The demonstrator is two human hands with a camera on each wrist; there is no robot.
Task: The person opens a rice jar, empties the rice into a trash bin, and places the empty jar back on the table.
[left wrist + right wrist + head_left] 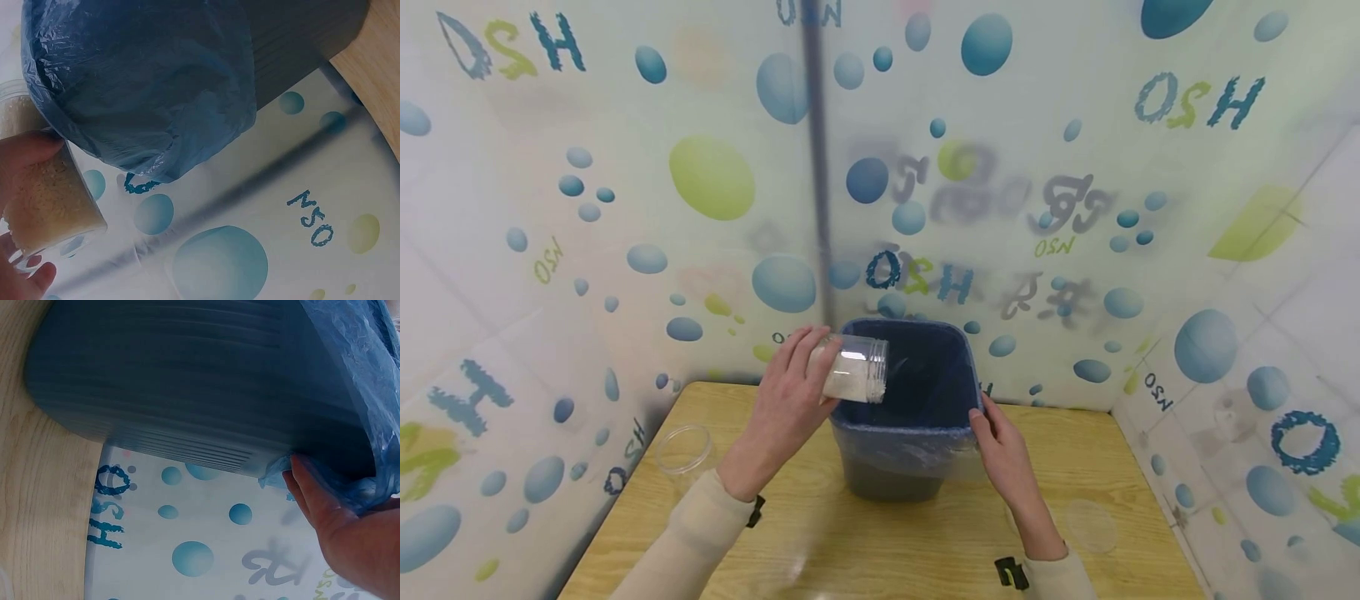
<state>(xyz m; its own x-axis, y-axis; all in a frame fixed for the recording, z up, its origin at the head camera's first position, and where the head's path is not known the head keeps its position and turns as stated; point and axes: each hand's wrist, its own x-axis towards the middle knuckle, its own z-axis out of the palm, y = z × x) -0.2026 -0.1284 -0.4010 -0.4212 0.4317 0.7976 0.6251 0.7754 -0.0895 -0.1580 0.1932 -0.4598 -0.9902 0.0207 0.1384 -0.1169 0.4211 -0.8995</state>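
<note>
**Jar tipped over the bin's rim**

The left hand (790, 392) grips a clear jar (853, 377) of white grains, fingers curled round its body, and holds it on its side with the open mouth over the near left rim of the grey bin (910, 467). A blue bag (917, 429) lines that bin. The right hand (1003, 454) rests against the bin's right side, fingers on the bag's edge. An empty clear jar (685, 448) stands on the desk (880, 542), left of the left hand.
</note>
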